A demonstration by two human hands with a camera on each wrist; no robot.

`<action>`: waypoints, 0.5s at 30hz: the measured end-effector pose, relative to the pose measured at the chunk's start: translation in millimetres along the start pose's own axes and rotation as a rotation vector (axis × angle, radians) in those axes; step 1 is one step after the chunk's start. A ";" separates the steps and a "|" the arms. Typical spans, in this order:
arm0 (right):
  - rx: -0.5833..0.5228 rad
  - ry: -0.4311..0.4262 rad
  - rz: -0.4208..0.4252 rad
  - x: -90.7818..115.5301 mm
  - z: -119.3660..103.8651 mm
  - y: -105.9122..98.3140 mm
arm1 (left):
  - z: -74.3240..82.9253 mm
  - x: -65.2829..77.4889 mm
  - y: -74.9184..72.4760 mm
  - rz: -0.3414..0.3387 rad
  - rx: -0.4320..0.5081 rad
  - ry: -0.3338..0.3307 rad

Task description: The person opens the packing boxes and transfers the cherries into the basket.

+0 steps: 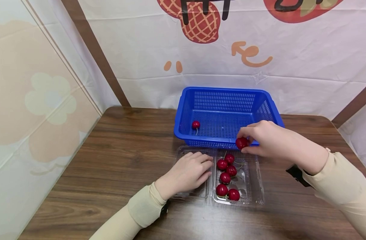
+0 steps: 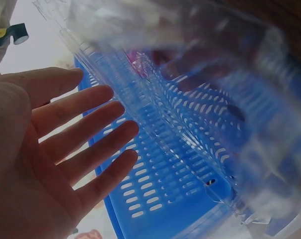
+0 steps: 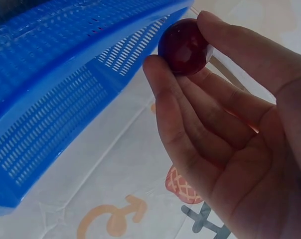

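Observation:
Between thumb and fingertips my right hand pinches a dark red cherry, just above the near right rim of the blue basket. The right wrist view shows the same cherry up close, with no stem visible. My left hand, fingers extended and relaxed, lies over the left half of a clear plastic clamshell box; its palm and spread fingers show in the left wrist view. Several cherries, some with stems, lie in the box's right half. One cherry with a pale stem sits inside the basket, at its left.
The box lies unfolded on a brown wooden table, right against the basket's near side. Behind the table hangs a white printed cloth, close to the basket's far side. Another printed cloth borders the table's left edge.

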State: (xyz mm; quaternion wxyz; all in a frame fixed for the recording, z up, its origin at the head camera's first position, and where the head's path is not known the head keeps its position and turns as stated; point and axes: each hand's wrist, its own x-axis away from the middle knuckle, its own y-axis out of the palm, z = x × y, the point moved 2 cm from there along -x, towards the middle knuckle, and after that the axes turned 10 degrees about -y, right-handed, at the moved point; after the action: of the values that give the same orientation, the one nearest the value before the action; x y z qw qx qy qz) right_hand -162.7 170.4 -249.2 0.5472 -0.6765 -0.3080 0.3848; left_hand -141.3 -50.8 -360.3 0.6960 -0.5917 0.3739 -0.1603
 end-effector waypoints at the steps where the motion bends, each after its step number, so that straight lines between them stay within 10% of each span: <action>1: 0.004 -0.006 0.004 -1.5 0.7 -0.3 | 0.0 0.1 -0.1 -0.001 0.000 0.000; 15: -0.006 0.006 -0.003 -17.9 16.1 -1.6 | -0.4 0.5 0.9 0.007 -0.003 0.004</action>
State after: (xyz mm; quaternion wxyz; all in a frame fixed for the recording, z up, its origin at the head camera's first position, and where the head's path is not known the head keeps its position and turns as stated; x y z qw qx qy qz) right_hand -185.7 163.9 -246.1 0.5466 -0.6787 -0.3088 0.3811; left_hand -141.4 -51.2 -361.3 0.6949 -0.5910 0.3777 -0.1586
